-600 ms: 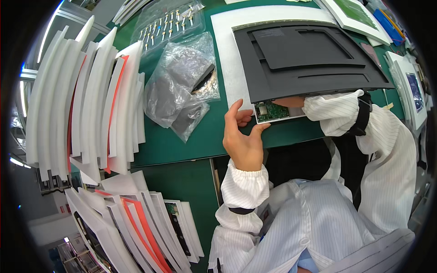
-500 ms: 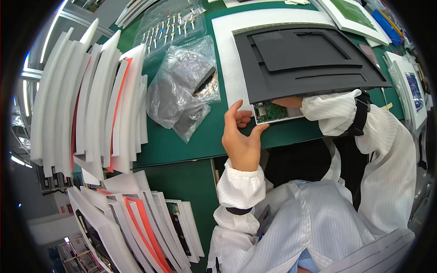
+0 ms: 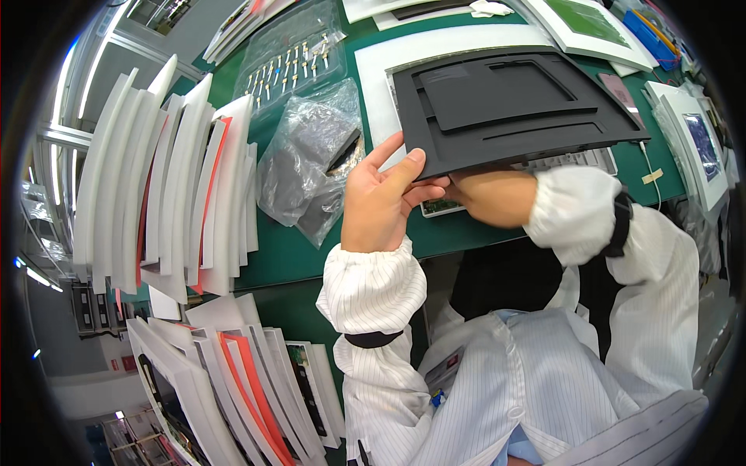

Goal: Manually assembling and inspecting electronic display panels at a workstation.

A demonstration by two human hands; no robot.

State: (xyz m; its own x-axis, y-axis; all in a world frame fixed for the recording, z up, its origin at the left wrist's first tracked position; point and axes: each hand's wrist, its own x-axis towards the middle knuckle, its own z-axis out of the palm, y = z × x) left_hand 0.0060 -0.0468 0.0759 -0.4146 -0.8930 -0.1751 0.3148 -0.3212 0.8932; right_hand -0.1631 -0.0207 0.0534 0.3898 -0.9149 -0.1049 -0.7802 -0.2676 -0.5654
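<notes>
Green tabletop (image 3: 443, 242), black panel (image 3: 505, 113) on it over white foam sheet (image 3: 374, 93), near edge raised above green circuit board (image 3: 441, 206). Left hand (image 3: 377, 202) grip pinches panel's near left corner; right hand (image 3: 497, 198) under near edge, fingers hidden, can't tell grip. Left: plastic bag (image 3: 307, 151), transparent tray (image 3: 268, 43) with connectors (image 3: 294, 66), upright foam boards (image 3: 167, 194). Room: metal frame (image 3: 66, 136), strip light (image 3: 92, 66)
</notes>
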